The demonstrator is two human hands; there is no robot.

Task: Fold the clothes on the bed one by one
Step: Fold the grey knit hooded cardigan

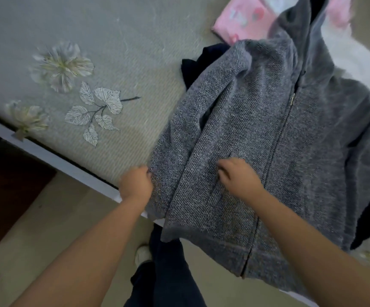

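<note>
Hands work a grey zip hoodie (268,140) on the bed (113,41): left hand (136,185) grips its nine o'clock sleeve edge; right hand (238,176), fingers curled, pinches the front.

A speckled grey knit hoodie (268,134) is lying beside a pink patterned cloth (235,21), dark navy garment (204,63) and pale grey-green leaf-and-flower printed bedspread (91,63).

Single head view, close, tilted down over bed (117,36) edge.

A grey bedspread (117,41) printed with pale flowers (62,66) and a leafy sprig (95,111) covers the bed. Below its near edge lies beige floor (53,220) (a white shoe (143,254) shows there).
</note>
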